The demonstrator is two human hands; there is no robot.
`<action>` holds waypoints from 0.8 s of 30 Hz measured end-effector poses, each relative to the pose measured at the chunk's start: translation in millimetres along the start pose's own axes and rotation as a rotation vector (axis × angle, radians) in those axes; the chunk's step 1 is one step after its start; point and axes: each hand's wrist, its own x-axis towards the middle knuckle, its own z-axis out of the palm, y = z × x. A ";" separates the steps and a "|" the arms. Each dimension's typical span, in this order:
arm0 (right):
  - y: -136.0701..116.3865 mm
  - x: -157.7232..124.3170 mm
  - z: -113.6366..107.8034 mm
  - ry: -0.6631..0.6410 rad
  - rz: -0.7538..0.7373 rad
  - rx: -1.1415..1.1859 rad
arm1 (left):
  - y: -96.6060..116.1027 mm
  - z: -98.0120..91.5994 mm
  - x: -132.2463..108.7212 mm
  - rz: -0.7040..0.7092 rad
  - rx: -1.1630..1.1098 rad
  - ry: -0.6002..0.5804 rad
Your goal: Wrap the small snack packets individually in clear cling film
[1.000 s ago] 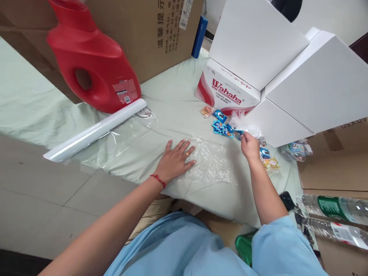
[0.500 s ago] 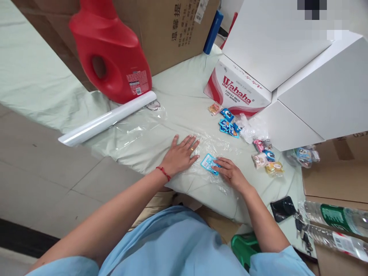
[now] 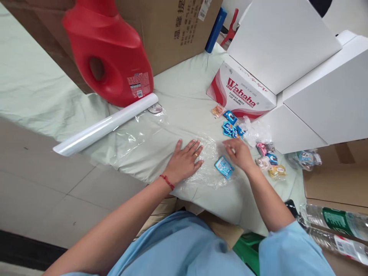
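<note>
Left hand (image 3: 184,163), centre of the frame: palm down, fingers spread flat, gripping nothing, pressed on the left edge of a crinkled sheet of clear plastic film (image 3: 207,147) (a red cord bracelet (image 3: 167,182) circles the wrist). Right hand (image 3: 240,154), right of centre: half open, fingers loosely bent and pointing left, with no object visible in its grasp. Just beside it, towards the lower left, a flat, light-blue rectangular packet (image 3: 224,167) lies on the right part of the film.

Above the right hand, a small pile of blue printed packets (image 3: 228,128) lies near a crumpled, translucent white plastic bag (image 3: 257,132). Right of the hand is a cluster of small wrapped pieces in pink, white, blue and yellow (image 3: 271,161).

Farther out, the white-and-red "Wahaha" cardboard carton (image 3: 241,94) stands at upper right; a glossy white roll of plastic (image 3: 106,124) lies at left, below a red plastic jug (image 3: 115,57) at upper left. At lower right lie 2 clear plastic bottles (image 3: 337,220). A pale green cloth (image 3: 184,90) lies beneath the film and packets.
</note>
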 end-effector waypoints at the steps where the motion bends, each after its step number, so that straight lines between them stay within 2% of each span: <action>1: 2.2 25.7 -0.6 0.023 0.068 -0.059 | -0.1 -0.1 0.0 0.000 -0.001 0.000; 4: 11.9 105.1 5.7 0.094 0.251 -0.183 | -0.3 -0.4 0.1 -0.002 -0.003 0.003; 6: 14.5 146.1 16.6 0.115 0.361 -0.216 | -0.1 -0.9 0.1 -0.005 -0.003 -0.002; 8: 12.8 170.6 29.3 0.097 0.411 -0.256 | 0.2 -1.8 0.2 -0.004 -0.005 -0.011; 11: 9.9 178.9 39.5 0.086 0.409 -0.323 | -0.1 -2.8 0.2 0.004 -0.009 -0.020; 13: 11.7 170.4 35.2 0.123 0.409 -0.308 | -0.7 -2.4 0.1 0.007 -0.013 -0.018; 15: 14.5 151.8 22.9 0.216 0.430 -0.188 | -1.4 -1.4 -0.1 0.006 -0.019 -0.009; 17: 14.2 121.9 8.4 0.339 0.481 0.078 | -1.8 -0.3 -0.2 0.005 -0.026 0.002; 19: 7.5 80.4 -1.0 0.390 0.532 0.456 | -1.9 0.3 -0.1 0.008 -0.030 0.010; 21: -5.4 31.3 -0.2 0.269 0.525 0.811 | -1.8 0.4 0.2 0.014 -0.033 0.017; 24: -28.7 -39.3 17.4 0.035 0.574 1.044 | -1.4 -0.2 0.7 0.012 -0.041 0.024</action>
